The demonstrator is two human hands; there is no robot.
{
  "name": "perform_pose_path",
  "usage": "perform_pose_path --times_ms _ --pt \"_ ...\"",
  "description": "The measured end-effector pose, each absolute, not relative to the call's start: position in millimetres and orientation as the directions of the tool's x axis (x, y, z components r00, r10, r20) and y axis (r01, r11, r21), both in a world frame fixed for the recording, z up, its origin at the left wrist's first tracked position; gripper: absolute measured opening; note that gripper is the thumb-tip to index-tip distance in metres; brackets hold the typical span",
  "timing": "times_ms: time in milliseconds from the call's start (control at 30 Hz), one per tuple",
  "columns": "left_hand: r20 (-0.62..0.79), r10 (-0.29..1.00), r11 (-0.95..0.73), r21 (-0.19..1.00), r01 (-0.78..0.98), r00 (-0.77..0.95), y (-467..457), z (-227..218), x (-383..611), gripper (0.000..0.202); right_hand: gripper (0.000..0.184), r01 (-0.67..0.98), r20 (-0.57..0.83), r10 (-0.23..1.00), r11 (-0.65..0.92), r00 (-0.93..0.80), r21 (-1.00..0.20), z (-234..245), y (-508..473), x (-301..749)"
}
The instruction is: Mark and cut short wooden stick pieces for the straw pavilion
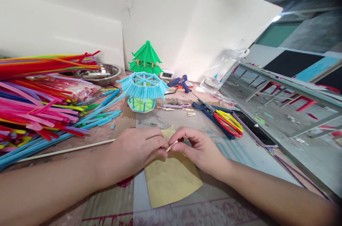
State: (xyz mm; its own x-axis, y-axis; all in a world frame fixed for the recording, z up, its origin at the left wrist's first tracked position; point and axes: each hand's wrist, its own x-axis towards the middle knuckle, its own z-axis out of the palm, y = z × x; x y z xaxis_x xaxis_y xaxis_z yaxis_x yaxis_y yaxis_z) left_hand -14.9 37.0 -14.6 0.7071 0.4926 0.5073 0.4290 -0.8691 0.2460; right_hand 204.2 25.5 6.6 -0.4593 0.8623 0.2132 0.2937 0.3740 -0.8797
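Note:
My left hand (144,146) and my right hand (197,147) meet at the middle of the table, fingers closed. Between their fingertips is a short pale wooden stick (171,146), tilted, mostly covered by the fingers. Under it lies a tan sheet (173,183) that looks like sandpaper, partly hidden by both hands. A long thin wooden rod (69,153) runs from the left up to my left hand; its far end is hidden there. Beyond my hands stands a small blue pavilion model (144,85) with a pale green base, with a green tiered roof model (146,57) behind it.
Colourful pipe cleaners (32,108) pile up at left, by a steel bowl (112,73). Behind are a glue gun (180,83), a digital clock (167,74) and a clear plastic jug (223,69). Scissors (227,122), a phone (255,128) and cut stick pieces (191,114) lie at right.

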Motion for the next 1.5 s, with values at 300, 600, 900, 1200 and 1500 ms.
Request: perform_pose_path --times_ms 300,600,900,1200,1500 --pt "0.518 0.492 -0.869 0.245 0.429 0.700 35.4 -16.4 -16.7 0.016 0.012 0.339 0.223 0.859 0.402 -0.460 -0.851 5.8 25.8 205.7" --pt "0.531 0.478 -0.877 0.254 0.407 0.699 37.0 -19.7 -18.3 0.015 0.012 0.325 0.210 0.867 0.379 -0.452 -0.866 6.6 26.0 206.4" --pt "0.561 0.458 -0.887 0.232 0.400 0.690 33.1 -12.2 -17.8 0.013 0.021 0.342 0.218 0.870 0.389 -0.443 -0.856 6.9 26.8 207.2" --pt "0.558 0.466 -0.883 0.246 0.399 0.687 35.8 -14.0 -17.4 0.012 0.015 0.349 0.222 0.864 0.401 -0.452 -0.847 5.2 26.1 208.4" --pt "0.489 0.459 -0.888 0.255 0.382 0.742 33.6 -12.5 -19.0 0.017 0.021 0.281 0.215 0.845 0.387 -0.490 -0.878 6.3 24.8 206.7"
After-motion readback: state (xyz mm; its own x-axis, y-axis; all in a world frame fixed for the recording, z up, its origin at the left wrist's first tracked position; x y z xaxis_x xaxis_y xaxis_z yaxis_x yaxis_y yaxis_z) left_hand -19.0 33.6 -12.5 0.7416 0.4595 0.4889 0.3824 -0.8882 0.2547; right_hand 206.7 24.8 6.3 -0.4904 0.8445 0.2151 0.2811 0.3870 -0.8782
